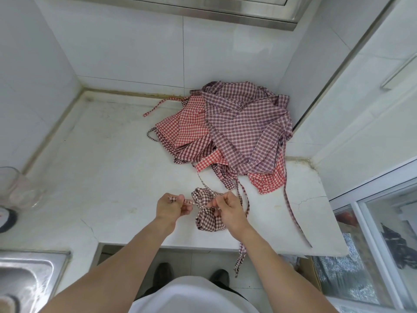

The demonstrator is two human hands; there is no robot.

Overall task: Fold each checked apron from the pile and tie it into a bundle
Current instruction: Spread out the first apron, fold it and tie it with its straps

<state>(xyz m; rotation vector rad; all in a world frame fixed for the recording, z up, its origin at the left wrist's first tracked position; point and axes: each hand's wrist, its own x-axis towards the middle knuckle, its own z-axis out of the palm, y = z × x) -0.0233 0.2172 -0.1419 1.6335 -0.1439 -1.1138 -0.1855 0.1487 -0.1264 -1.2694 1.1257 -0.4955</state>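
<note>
Hidden/cut off first: the knot point on the bundle (208, 211) sits behind the right hand's fingers (215, 203), so can't tell how the strap (188, 202) crosses there. Bundle's near right side is covered by the right hand (228, 210). How many aprons are in the pile (234, 134): can't tell, layers overlap; at least red-check and dark maroon-check cloth. Jar (15, 188) at far left is blurred, contents unreadable. Sink (27, 274) is cut by the bottom left edge. A dark round thing below the jar is cut by the left edge, can't identify. Behind the glass door (388, 240) at right, dark shapes, not readable.

Bundle: small folded maroon-check roll, on the bench (101, 177) close to its near edge, directly between the hands and partly under the right one. Cinched in the middle.

Left hand (170, 207): fingers curled, pinching a strap end, just left of the bundle, not touching the roll itself. The strap runs taut from it to the bundle's waist.

Right hand: fingers curled, pinching strap at the bundle's middle, touching the roll.

Pile: loose heap at the back right of the bench, well behind the hands. Several long ties trail from it toward the near edge; one hangs over the edge right of the right forearm. A thin strap runs from the pile's near side down to the bundle.
</note>
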